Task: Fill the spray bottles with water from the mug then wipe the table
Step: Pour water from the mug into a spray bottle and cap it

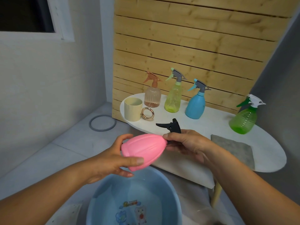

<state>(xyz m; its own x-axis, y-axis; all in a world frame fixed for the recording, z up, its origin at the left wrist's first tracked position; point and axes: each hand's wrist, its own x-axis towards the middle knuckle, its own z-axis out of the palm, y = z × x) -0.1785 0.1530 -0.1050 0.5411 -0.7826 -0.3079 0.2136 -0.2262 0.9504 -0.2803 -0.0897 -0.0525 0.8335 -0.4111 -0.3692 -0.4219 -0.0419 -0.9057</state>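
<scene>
A pink spray bottle (144,151) lies on its side in the air above a blue basin (100,194). My left hand (112,161) grips its body from below and behind. My right hand (186,143) holds the neck under its black trigger head (172,125). On the white oval table (207,127) stand a cream mug (132,109) with a gold ring handle, a clear peach spray bottle (152,95), a yellow-green one (173,98), a blue one (195,104) and a green one (245,119). A grey cloth (233,147) lies flat at the table's right front.
A wooden slat panel (194,38) stands behind the table. The basin, with cartoon stickers inside, sits on the floor below my hands. A grey ring (102,122) lies on the tiled floor to the left. A light wooden table leg (216,195) shows at lower right.
</scene>
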